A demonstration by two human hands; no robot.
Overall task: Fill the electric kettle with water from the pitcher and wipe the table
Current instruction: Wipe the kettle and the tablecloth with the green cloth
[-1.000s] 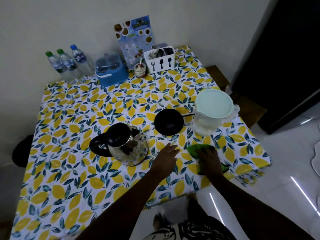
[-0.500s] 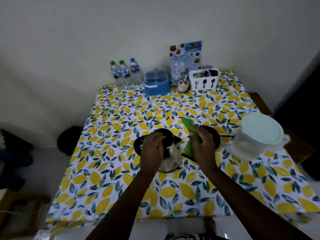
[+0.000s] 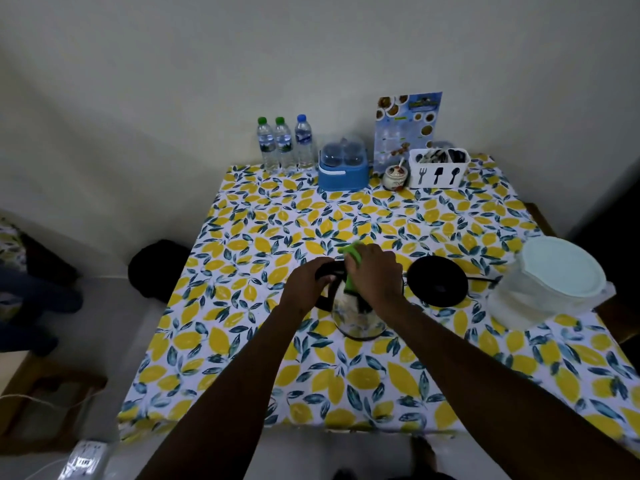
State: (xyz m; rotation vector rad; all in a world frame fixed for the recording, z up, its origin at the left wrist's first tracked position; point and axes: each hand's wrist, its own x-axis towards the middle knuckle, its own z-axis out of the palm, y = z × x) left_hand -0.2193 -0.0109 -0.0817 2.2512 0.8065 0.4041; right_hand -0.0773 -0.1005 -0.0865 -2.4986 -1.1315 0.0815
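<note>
A steel electric kettle [image 3: 356,317] with a black handle stands in the middle of the table [image 3: 242,358], which wears a lemon-print cloth. My left hand [image 3: 306,284] grips the kettle's handle at the top. My right hand [image 3: 375,271] presses a green cloth [image 3: 351,263] against the top of the kettle, hiding the lid. The round black kettle base [image 3: 438,280] lies to the right, with nothing on it. A clear pitcher with a pale green lid [image 3: 561,271] stands at the right edge.
Along the back wall stand three water bottles [image 3: 284,143], a blue container [image 3: 343,168], a small jar [image 3: 394,174], a menu card [image 3: 407,123] and a white cutlery holder [image 3: 438,168]. A black stool [image 3: 156,268] sits left of the table. A power strip [image 3: 85,459] lies on the floor.
My left hand moved from flat on the table onto the kettle's handle. My right hand carried the green cloth from the front edge up to the kettle's top. The view shifted left.
</note>
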